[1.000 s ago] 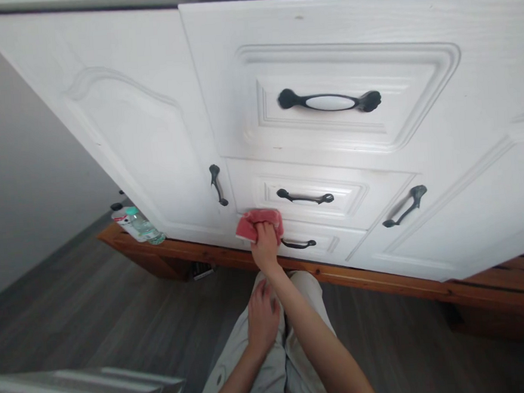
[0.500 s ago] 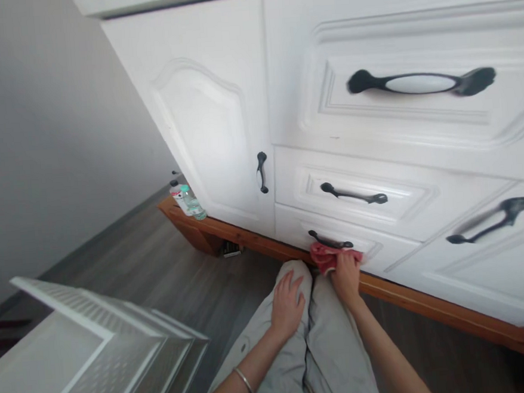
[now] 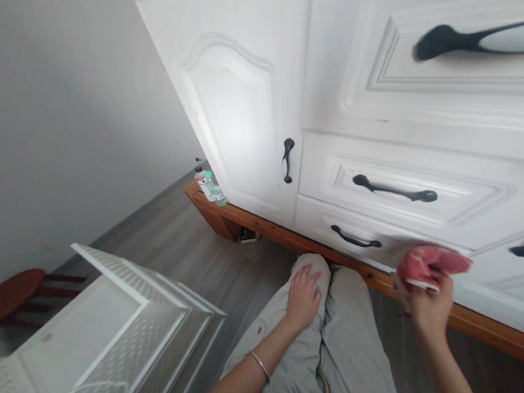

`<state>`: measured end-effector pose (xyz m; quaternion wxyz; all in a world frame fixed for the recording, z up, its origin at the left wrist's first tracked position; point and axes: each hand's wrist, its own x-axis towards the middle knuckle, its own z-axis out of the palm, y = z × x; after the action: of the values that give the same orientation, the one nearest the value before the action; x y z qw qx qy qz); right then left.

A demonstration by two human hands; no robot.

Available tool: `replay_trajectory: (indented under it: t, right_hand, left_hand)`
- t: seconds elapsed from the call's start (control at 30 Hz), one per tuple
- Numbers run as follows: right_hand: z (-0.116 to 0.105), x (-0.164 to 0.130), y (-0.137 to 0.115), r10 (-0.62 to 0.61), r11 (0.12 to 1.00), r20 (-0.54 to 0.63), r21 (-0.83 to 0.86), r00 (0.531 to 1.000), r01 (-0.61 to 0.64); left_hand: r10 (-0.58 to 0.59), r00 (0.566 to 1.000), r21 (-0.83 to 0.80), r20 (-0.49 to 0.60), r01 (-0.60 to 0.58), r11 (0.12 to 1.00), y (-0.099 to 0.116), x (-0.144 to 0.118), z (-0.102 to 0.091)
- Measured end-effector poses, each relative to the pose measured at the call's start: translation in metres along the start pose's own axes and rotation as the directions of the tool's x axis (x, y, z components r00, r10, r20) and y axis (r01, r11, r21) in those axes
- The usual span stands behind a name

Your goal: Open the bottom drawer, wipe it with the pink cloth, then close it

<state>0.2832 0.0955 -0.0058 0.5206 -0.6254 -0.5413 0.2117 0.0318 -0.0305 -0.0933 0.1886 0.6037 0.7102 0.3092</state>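
Observation:
My right hand grips a pink cloth against the lower right of the white cabinet, just right of the bottom drawer and its black handle. My left hand lies flat on my left knee, fingers spread, holding nothing; a silver bangle circles that wrist. Above the bottom drawer sits a middle drawer with a black handle, and a large black-and-white handle marks the top drawer. The left cabinet door has a small black handle.
The cabinet rests on a brown wooden base. Small bottles stand on the base's left end. A white perforated basket lies on the grey floor at my left. A red-brown stool stands by the wall.
My right hand moved the pink cloth rightward along the cabinet's lower edge, past the bottom drawer handle. The view swung left, bringing the basket and stool into sight. My left hand stayed on my knee.

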Motion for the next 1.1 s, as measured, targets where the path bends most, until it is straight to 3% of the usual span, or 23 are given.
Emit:
replay_trajectory:
  t: [0.07, 0.13, 0.27, 0.33, 0.4, 0.57, 0.67, 0.77, 0.87, 0.97, 1.1]
  right_hand:
    - [0.002, -0.018, -0.003, 0.173, 0.984, 0.018, 0.043, 0.985, -0.174]
    - [0.010, -0.041, 0.002, 0.241, 0.965, 0.104, 0.082, 0.965, -0.249]
    - [0.034, -0.093, 0.024, 0.245, 0.948, 0.403, 0.093, 0.882, -0.306]
    - [0.043, -0.112, 0.034, 0.186, 0.958, 0.472, 0.110, 0.862, -0.266]
    - [0.047, -0.121, 0.041, 0.161, 0.963, 0.452, 0.122, 0.877, -0.240]
    - [0.046, -0.116, 0.043, 0.319, 0.923, 0.350, 0.096, 0.881, -0.372]
    - [0.044, -0.116, 0.043, 0.338, 0.921, 0.327, 0.080, 0.882, -0.382]
    - [0.044, -0.120, 0.049, 0.331, 0.926, 0.321, 0.072, 0.887, -0.372]
    - [0.044, -0.122, 0.056, 0.327, 0.928, 0.321, 0.068, 0.889, -0.366]
    - [0.045, -0.122, 0.059, 0.330, 0.926, 0.316, 0.073, 0.889, -0.370]
    - [0.045, -0.120, 0.057, 0.332, 0.926, 0.313, 0.072, 0.890, -0.370]
  left_hand:
    - [-0.004, 1.000, 0.002, -0.002, 0.004, 1.000, 0.002, 0.001, 0.000]
    - [-0.006, 1.000, 0.007, -0.001, 0.006, 1.000, 0.003, 0.001, -0.001]
    - [-0.012, 1.000, 0.010, 0.003, 0.012, 1.000, 0.004, 0.002, -0.003]
    - [-0.019, 1.000, 0.004, 0.005, 0.019, 1.000, 0.005, 0.002, -0.004]
    - [-0.026, 1.000, 0.001, 0.006, 0.026, 1.000, 0.007, 0.003, -0.005]
    - [-0.040, 0.999, -0.026, 0.034, 0.041, 0.999, 0.008, 0.003, -0.008]
    - [-0.080, 0.994, -0.125, 0.079, 0.090, 0.988, -0.002, -0.007, -0.015]
    - [-0.161, 0.984, -0.240, 0.078, 0.175, 0.955, -0.029, -0.028, -0.029]
    - [-0.275, 0.959, -0.294, 0.071, 0.283, 0.913, -0.072, -0.058, -0.048]
    - [-0.456, 0.867, -0.267, 0.203, 0.497, 0.825, -0.120, -0.096, -0.071]
    - [-0.540, 0.726, -0.032, 0.426, 0.608, 0.793, -0.163, -0.150, -0.104]
